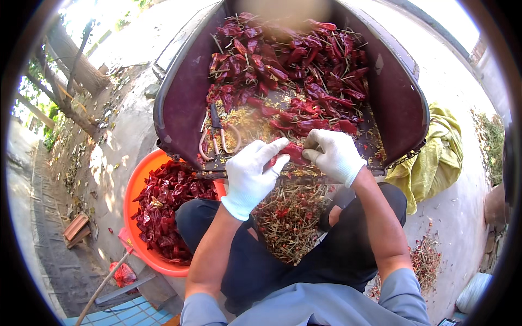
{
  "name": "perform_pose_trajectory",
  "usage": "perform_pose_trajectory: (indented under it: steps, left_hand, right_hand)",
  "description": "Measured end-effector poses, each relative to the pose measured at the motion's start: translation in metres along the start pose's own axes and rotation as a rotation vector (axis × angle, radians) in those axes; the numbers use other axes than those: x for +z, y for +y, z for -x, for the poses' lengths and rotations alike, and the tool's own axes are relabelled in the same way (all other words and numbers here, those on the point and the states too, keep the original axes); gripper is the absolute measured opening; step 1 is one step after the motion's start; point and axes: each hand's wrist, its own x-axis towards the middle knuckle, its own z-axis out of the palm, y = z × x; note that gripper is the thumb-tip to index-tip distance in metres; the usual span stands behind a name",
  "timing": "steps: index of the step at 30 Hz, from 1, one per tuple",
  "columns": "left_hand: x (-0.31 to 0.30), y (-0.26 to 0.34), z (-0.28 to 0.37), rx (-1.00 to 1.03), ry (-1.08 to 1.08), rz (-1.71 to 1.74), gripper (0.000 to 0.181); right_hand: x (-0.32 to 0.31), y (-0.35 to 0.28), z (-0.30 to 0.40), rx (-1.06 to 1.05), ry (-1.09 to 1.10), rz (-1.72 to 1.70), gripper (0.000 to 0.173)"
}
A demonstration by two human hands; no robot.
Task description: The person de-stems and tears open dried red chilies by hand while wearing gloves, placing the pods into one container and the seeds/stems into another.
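A dried red chili pepper is stretched between my two white-gloved hands, over the near edge of a dark maroon metal cart bed. My left hand pinches its left end between thumb and fingers. Its right end is in the grip of my right hand, with the fingertips partly hidden. Beyond my hands a heap of dried red chilies with stems fills the back of the bed. Scissors with pale pink handles and dark blades lie left of my hands among yellow seeds.
An orange plastic basin at my left holds dried chili pieces. Cut stems pile up between my legs, and more stems lie at the right. Beside the cart sits a yellow-green woven sack. A wooden stick leans at lower left.
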Motion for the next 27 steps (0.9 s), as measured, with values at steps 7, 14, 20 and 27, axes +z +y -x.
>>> perform_pose_trajectory:
  steps: [7,14,20,27]
  left_hand:
    - [0.006,-0.008,0.004,0.152,-0.212,-0.364,0.05]
    - [-0.007,-0.008,0.002,-0.067,-0.142,-0.252,0.029]
    - [-0.005,-0.005,0.004,-0.077,-0.166,-0.244,0.027]
    - [0.005,-0.005,0.007,-0.016,-0.222,-0.304,0.026]
  right_hand:
    - [0.011,-0.004,-0.005,0.018,-0.131,-0.238,0.021]
    - [0.004,-0.012,-0.002,0.127,-0.098,-0.725,0.039]
    - [0.023,-0.017,0.009,-0.153,0.205,-0.114,0.018]
    - [0.017,-0.012,0.011,-0.056,0.045,0.062,0.021]
